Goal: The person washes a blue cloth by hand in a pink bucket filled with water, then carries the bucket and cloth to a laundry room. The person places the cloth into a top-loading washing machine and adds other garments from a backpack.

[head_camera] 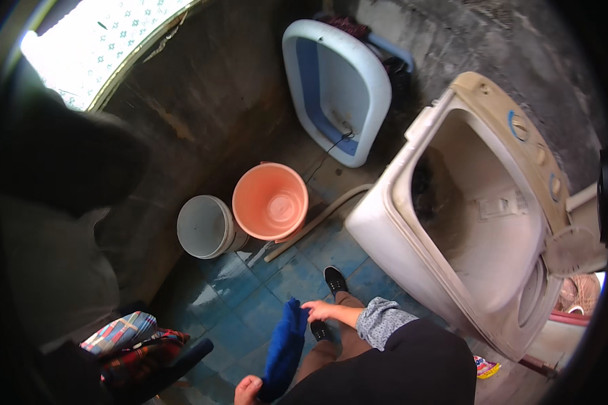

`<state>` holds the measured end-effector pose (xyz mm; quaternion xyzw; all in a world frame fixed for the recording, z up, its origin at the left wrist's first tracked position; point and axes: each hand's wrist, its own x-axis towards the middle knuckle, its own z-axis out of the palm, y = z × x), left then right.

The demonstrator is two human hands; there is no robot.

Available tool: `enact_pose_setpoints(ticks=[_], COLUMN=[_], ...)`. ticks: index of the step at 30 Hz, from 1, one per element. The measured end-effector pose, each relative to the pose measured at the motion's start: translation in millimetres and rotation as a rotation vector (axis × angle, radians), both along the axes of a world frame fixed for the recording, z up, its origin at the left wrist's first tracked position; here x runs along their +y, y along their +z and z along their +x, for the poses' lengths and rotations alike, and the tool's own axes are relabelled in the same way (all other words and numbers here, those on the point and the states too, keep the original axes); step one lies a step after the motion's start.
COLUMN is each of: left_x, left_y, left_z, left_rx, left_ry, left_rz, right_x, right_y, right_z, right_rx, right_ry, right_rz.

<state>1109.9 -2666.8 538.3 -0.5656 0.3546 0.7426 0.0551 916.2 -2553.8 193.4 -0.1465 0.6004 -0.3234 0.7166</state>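
Observation:
A bright blue cloth hangs stretched between my two hands, above the wet floor and beside my legs. My right hand pinches its upper end with the fingertips. At the bottom edge of the view, my left hand is closed on the other end, partly cut off by the frame. Whether the cloth is a garment or a towel cannot be told. To my right stands a twin-tub washing machine with its wash tub open. Something dark lies in shadow along the tub's inner wall.
An orange bucket and a white bucket stand side by side near a beige drain hose. A blue-and-white plastic tub leans at the wall. Plaid cloths lie at lower left. Blue floor tiles look wet. A colourful packet lies by the machine.

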Motion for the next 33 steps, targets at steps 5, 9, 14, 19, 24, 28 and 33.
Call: enact_pose_setpoints(ticks=[5,9,14,19,24,28,33], left_x=[18,34,83,138,210,275,341], left_y=[19,25,44,36,-16,-54,-52], left_z=[-13,-23,-35,-61,-68,-80,-95], left_rx=[0.35,0.466,0.49,0.648,0.616,0.448,0.358], left_ry=[0.047,-0.289,-0.835,-1.51,-1.667,-1.406,-1.412], left_rz=[-0.044,0.133,0.166,0.119,0.337,0.765,0.858], right_x=[33,60,91,219,291,327,365], right_y=[119,103,3,221,243,242,241], right_z=[47,112,158,123,123,119,112], right_rx=[0.122,0.367,-0.031,0.382,0.422,0.426,0.432], right_ry=[0.132,-0.124,-0.71,-0.085,-0.313,-0.505,-0.582], right_rz=[-0.272,-0.322,-0.317,0.396,0.268,0.133,0.036])
